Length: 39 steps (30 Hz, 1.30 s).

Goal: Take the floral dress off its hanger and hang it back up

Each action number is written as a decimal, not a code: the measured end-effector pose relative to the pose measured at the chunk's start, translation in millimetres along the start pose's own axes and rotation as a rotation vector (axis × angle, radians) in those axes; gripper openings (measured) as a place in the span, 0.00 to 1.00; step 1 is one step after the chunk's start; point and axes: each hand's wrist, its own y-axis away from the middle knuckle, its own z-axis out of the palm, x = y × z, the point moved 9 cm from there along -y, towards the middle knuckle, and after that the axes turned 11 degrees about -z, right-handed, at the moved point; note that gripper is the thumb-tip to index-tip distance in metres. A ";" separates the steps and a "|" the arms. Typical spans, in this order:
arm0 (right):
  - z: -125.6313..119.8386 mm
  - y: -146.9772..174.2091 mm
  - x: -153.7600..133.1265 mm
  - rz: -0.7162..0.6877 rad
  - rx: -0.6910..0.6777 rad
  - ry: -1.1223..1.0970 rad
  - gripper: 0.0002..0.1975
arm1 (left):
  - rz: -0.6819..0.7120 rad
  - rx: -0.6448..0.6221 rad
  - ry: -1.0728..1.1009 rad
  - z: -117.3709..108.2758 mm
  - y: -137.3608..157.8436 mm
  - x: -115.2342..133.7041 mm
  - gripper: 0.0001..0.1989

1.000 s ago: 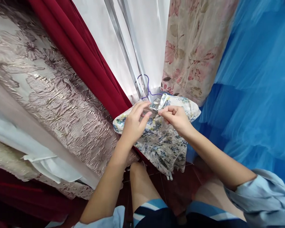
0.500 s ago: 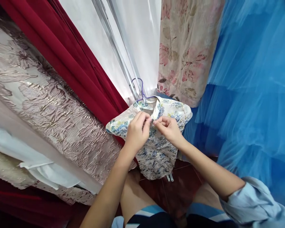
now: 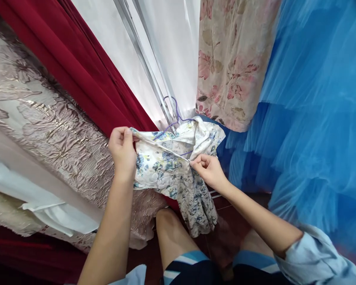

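Note:
A white floral garment (image 3: 163,164) with blue and yellow flowers hangs in front of me from a purple hanger (image 3: 177,113). Pinched in my left hand (image 3: 123,148) is the garment's left-side edge, pulled out past the hanger's end. My right hand (image 3: 207,168) grips the front edge near the middle, just below the neck opening. Between my two hands that edge is stretched into a nearly straight slanting line. The lower part of the garment falls in gathered folds toward the floor. The fingertips of both hands are partly hidden by the cloth.
Metal poles (image 3: 145,59) rise behind the hanger against white cloth (image 3: 178,47). Dark red fabric (image 3: 86,67) and pinkish embossed fabric (image 3: 56,130) hang at left. Pink-flowered fabric (image 3: 237,63) and layered blue tulle (image 3: 311,118) hang at right. Dark red floor tiles (image 3: 222,221) lie below.
My left hand has moved left from the collar front, drawing the garment's edge with it. My right hand stays near the middle. The garment's shoulder has slipped off the hanger's left arm.

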 end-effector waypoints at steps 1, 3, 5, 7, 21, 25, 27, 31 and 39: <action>-0.9 3.8 0.6 0.000 -0.008 0.025 0.13 | -0.052 0.002 0.032 -12.6 -6.7 -20.8 0.09; -1.5 9.3 5.5 0.016 -0.027 0.073 0.12 | -0.160 0.074 0.116 -39.7 -10.3 -62.0 0.10; -1.1 14.1 14.9 0.038 -0.055 0.105 0.12 | -0.325 0.149 0.141 -57.8 1.4 -104.2 0.13; -2.4 19.9 27.8 0.059 -0.075 0.125 0.12 | -0.478 0.109 0.130 -57.5 25.6 -139.2 0.15; -145.7 22.5 142.5 0.331 0.257 0.509 0.10 | -0.316 -0.611 0.092 113.4 141.1 -77.3 0.11; -168.6 46.3 167.9 0.436 0.215 0.571 0.11 | -0.128 -0.731 0.030 147.7 165.2 -40.9 0.10; -161.1 61.6 176.1 0.466 0.119 0.558 0.09 | -0.131 -0.754 0.033 154.0 176.1 -37.7 0.10; -123.6 69.4 150.0 0.374 -0.033 0.475 0.23 | -0.218 -0.738 0.054 152.3 185.7 -37.0 0.10; -13.2 48.6 38.8 0.263 -0.330 -0.128 0.08 | -0.280 -0.759 -0.066 139.3 190.9 -20.4 0.09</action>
